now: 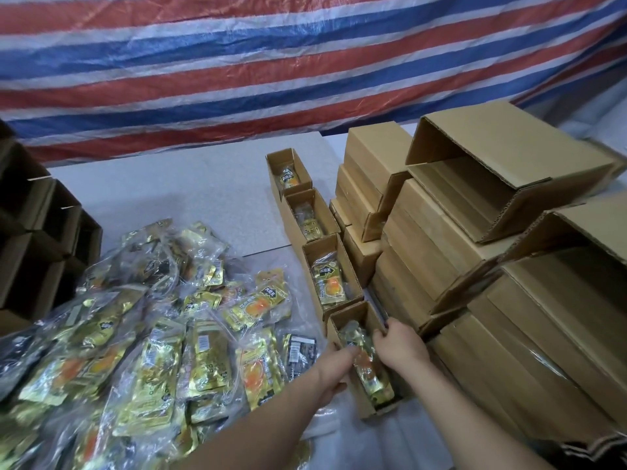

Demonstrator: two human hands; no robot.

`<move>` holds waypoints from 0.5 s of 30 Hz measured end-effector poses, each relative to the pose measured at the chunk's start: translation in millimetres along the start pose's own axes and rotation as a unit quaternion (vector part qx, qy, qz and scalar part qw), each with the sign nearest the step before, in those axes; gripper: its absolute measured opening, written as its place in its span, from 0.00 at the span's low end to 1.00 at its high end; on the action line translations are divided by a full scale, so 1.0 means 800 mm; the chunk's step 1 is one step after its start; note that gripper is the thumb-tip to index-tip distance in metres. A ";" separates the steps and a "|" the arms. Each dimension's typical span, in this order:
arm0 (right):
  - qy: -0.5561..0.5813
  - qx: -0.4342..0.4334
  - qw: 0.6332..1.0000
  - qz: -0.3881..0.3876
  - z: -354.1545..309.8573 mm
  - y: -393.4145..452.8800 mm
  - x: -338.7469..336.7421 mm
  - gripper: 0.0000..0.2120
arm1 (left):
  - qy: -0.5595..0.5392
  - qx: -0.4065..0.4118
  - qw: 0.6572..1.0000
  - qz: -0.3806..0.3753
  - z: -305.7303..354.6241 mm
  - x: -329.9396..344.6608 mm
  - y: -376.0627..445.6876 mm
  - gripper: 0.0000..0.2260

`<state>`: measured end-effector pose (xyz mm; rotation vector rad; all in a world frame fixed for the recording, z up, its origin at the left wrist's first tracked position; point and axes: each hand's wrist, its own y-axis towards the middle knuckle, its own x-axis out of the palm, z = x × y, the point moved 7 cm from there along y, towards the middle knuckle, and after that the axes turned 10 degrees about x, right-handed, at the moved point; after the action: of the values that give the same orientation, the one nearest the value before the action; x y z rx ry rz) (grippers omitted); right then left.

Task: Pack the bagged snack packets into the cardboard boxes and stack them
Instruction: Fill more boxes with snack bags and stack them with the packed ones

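Snack packets [142, 337], gold and sealed in clear bags, lie heaped on the left half of a grey table [176, 184]. To the right of the heap, four narrow open cardboard boxes run in a line away from the viewer, each with a bagged packet inside: the farthest box [271, 164], the second box [334, 218], the third box [353, 266], and the nearest box [334, 329], where both hands are at work. The left hand [334, 368] reaches in from the lower middle, its fingers curled over the near left wall of that box and touching the bagged packet [368, 364] lying lengthwise inside; whether its grip actually closes on the bag is hard to tell, since the image is blurred there. The right hand [402, 344] rests on the box's right wall with fingers bent down over the packet, pressing it in. Right of the line stands a tall stack of cardboard boxes [441, 232], with two flap-open boxes on top. Dark open boxes [37, 232] are piled at the left edge. A red, white and blue striped tarpaulin [305, 62] hangs behind the table.
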<state>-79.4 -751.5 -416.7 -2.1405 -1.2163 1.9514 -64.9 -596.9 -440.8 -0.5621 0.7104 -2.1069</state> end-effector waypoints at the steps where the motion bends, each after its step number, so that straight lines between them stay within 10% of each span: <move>1: 0.008 -0.004 1.000 0.005 -0.006 -0.002 -0.005 0.21 | -0.003 0.010 1.000 0.002 0.007 -0.006 -0.003 0.17; 5: 0.039 -0.043 0.997 0.057 -0.047 -0.015 -0.038 0.19 | 0.044 0.056 0.997 0.022 0.045 -0.047 -0.023 0.26; 15: 0.027 -0.227 0.972 0.053 -0.250 -0.152 0.002 0.09 | 0.132 0.208 0.957 0.154 0.081 -0.251 -0.151 0.11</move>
<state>25.9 -569.6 -313.8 -2.4867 -1.7111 1.7674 18.7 -391.3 -342.0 0.0612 0.4393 -1.9711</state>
